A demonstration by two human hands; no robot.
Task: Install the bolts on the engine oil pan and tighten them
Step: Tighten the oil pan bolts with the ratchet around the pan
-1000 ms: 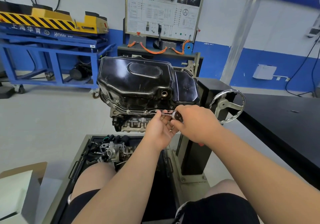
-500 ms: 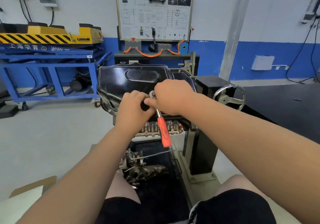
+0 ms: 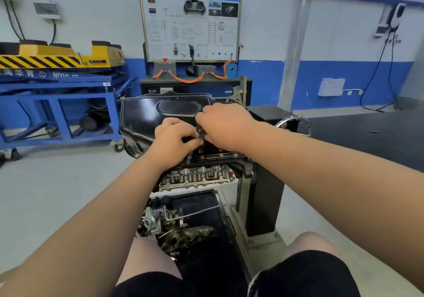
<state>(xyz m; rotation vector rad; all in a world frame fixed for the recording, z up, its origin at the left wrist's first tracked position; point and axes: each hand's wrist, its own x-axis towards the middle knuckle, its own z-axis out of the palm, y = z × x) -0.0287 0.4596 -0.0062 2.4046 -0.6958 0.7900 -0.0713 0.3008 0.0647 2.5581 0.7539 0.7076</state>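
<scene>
The black engine oil pan (image 3: 146, 117) sits upside-up on the engine held in a stand. Small bolts (image 3: 221, 155) line its front flange. Both hands meet in front of the pan. My left hand (image 3: 174, 138) curls its fingers round the chrome ratchet head (image 3: 199, 131). My right hand (image 3: 224, 124) closes over the ratchet from the right and hides its handle. A thin dark extension bar (image 3: 189, 156) runs from under my left hand down to the flange.
A chrome handwheel (image 3: 293, 124) sticks out of the black stand column (image 3: 263, 193) on the right. Below the engine a tray holds loose engine parts (image 3: 174, 225). A blue lift cart (image 3: 57, 94) stands left, a training board (image 3: 190, 23) behind, a black table (image 3: 367, 136) right.
A second ago both hands held the ratchet low at the flange. Half a second ago its red handle hung down; now my right hand covers it.
</scene>
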